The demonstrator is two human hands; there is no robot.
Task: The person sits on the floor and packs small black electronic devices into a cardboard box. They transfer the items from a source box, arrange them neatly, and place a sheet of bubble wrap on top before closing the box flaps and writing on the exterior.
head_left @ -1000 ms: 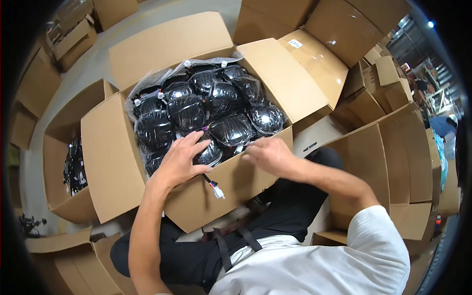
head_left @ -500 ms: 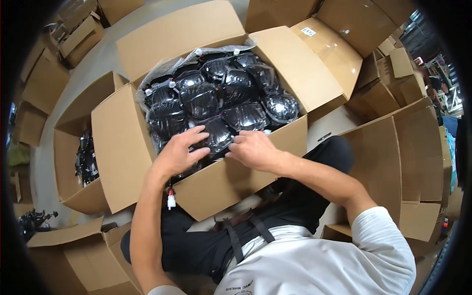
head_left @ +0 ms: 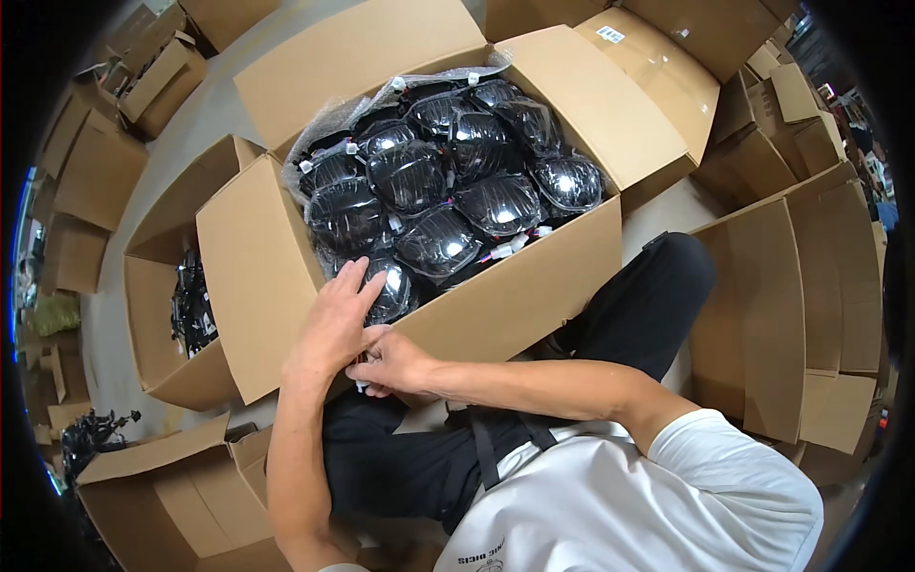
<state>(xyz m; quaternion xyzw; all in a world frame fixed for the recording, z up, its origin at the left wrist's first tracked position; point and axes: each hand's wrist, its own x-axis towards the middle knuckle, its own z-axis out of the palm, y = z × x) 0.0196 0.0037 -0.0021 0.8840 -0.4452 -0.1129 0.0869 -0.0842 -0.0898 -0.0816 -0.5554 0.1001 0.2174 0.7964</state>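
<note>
A smaller open carton (head_left: 167, 315) stands at the left. The left hand (head_left: 334, 324) lies with fingers loosely spread on a bagged black part (head_left: 391, 291) at the near-left corner of the large open box (head_left: 515, 296). Just right, the right hand (head_left: 396, 364) pinches a small white connector (head_left: 362, 386) against the box's near wall.

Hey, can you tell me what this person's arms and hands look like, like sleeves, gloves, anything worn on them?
Both hands are bare, with no gloves; no rings, watch or bands show. The left hand comes off a forearm that is bare all the way to the picture's lower edge. The right hand runs back along a bare forearm to a short white sleeve, part of a white T-shirt.
</note>
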